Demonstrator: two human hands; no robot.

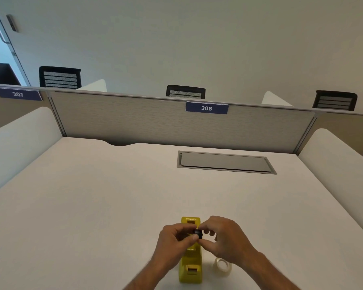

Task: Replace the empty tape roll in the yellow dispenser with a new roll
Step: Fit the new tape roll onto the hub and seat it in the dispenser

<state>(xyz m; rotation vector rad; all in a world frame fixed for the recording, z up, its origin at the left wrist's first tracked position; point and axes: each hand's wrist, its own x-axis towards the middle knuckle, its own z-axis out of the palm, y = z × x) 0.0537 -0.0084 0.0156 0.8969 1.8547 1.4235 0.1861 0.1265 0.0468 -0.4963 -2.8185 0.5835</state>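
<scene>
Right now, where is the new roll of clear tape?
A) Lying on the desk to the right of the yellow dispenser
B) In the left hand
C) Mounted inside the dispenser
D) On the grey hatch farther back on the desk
A: the clear tape roll lies on the desk just right of the yellow dispenser, under the right forearm.

You are sitting at a pale desk [92,195]; at twelve o'clock a grey partition [155,120] is carrying sign 306 [206,108], with black mesh chairs [185,92] standing beyond.
</scene>
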